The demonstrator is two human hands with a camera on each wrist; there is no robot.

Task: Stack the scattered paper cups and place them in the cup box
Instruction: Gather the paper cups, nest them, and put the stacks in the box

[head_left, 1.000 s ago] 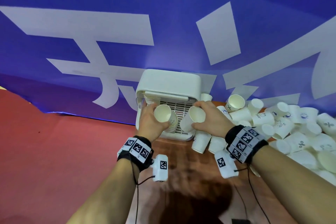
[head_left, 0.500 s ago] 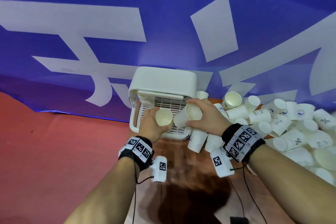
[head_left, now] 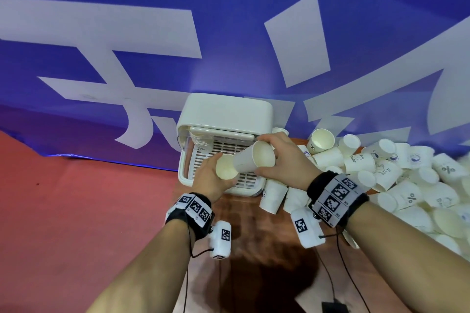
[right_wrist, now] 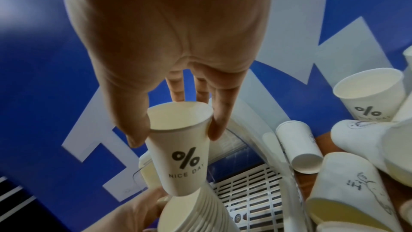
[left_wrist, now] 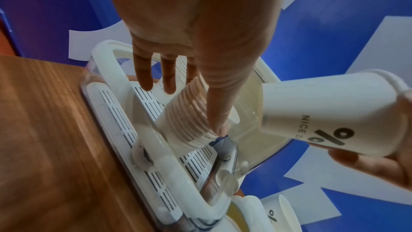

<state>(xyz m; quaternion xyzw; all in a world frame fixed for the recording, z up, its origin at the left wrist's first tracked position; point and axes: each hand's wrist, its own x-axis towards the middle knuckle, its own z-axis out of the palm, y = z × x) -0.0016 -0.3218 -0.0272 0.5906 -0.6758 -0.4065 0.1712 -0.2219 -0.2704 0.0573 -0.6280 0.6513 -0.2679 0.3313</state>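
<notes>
The right hand (head_left: 282,160) is pinching a single cup (head_left: 254,160) near its rim, thumb on one side and fingers (right_wrist: 219,121) on the other, and tipping its base toward the stack (left_wrist: 189,117). The left hand (head_left: 211,180) is gripping that stack of nested cups, thumb pressed along the ribbed rims, with its open mouth turned up toward the person. Cup base and stack mouth are touching or nearly so in the right wrist view; the cup is not yet seated.

Both hands are working just in front of the box (head_left: 223,119), a white case with a slatted tray and a raised clear lid. Inside it, at the left, another stack seems to be lying already. To the right of the box, the pile (head_left: 394,175) of loose cups is sprawling across the table (head_left: 244,231), some upright, most on their sides.

Judging from the angle, the cup may be coming in skewed: its base could catch on the stack's rim and crumple the thin paper, or jam crooked. A hard push might also slide the stack through the left hand's hold.
</notes>
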